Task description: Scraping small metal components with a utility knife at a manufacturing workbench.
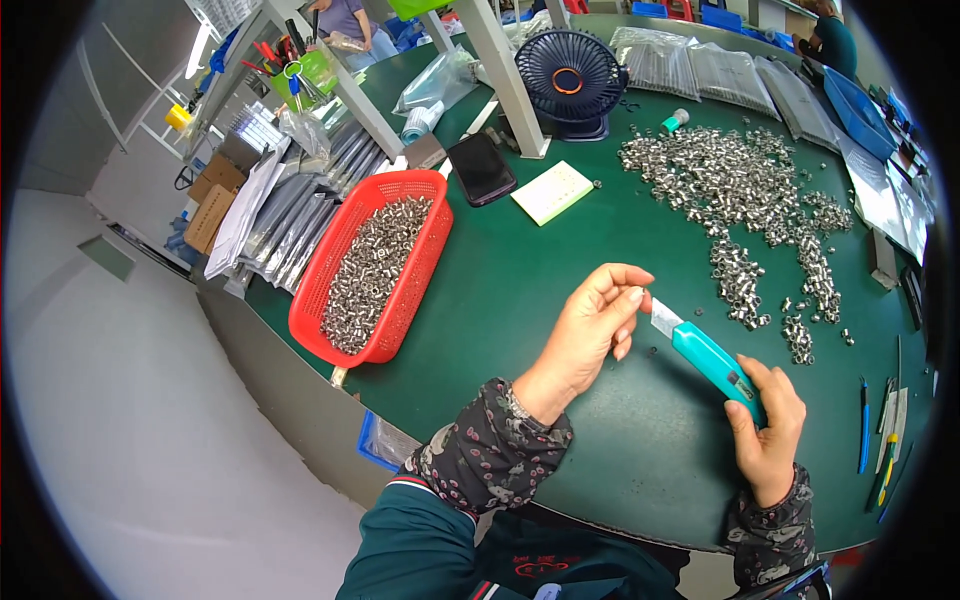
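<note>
My right hand (770, 425) is wrapped round the handle of a teal utility knife (708, 355), its blade out and angled up to the left. Close to the blade's tip, my left hand (595, 325) is pinched, thumb against forefinger. Whatever sits between those fingertips is too small to make out. Both hands are above the green table (480, 300). A large spread of small silvery metal sleeves (735, 175) lies beyond them to the right, with smaller clusters reaching toward the knife.
Left of my hands stands a red perforated basket (415, 300) full of similar metal pieces. Farther back are a phone (481, 168), a yellow note pad (552, 192) and a dark desk fan (570, 80). Tweezers and a yellow-handled tool (887, 455) lie at the right edge.
</note>
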{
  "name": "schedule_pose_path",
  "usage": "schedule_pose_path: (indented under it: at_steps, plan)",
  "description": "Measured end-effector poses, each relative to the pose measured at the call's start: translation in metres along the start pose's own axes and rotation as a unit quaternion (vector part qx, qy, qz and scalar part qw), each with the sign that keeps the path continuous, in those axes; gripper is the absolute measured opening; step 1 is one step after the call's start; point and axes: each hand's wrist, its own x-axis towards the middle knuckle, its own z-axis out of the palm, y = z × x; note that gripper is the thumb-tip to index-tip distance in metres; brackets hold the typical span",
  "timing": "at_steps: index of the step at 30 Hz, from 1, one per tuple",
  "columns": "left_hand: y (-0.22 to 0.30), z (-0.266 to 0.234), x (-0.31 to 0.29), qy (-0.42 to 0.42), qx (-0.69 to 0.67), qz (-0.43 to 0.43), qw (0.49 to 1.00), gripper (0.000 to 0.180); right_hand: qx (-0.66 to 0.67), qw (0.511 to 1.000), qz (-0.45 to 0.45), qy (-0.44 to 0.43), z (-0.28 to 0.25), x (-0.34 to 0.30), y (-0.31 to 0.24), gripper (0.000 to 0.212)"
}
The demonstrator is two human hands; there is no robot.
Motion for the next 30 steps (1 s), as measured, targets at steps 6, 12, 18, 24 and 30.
schedule_pose_path:
  at_steps: [6,12,18,24,30]
  plan:
    - [-0.006,-0.011,0.001,-0.042,-0.027,-0.010,0.999,0.014,0.002,1.000,-0.004,-0.006,0.000,0.000,-0.002,0.034]
    - [-0.004,-0.009,0.003,-0.026,-0.042,-0.016,0.999,0.014,-0.001,1.000,-0.003,-0.012,-0.001,-0.001,-0.001,0.034]
    - [-0.007,-0.009,0.005,-0.025,-0.010,-0.008,1.000,0.013,0.000,1.000,-0.007,-0.008,-0.001,0.000,0.001,0.033]
    - [-0.007,-0.011,0.005,-0.032,-0.028,0.016,0.999,0.010,-0.006,1.000,-0.021,-0.009,0.002,0.001,-0.002,0.031]
    - [-0.008,-0.009,0.009,-0.043,-0.005,0.040,0.998,0.013,-0.020,1.000,0.006,-0.007,0.000,-0.004,-0.001,0.030]
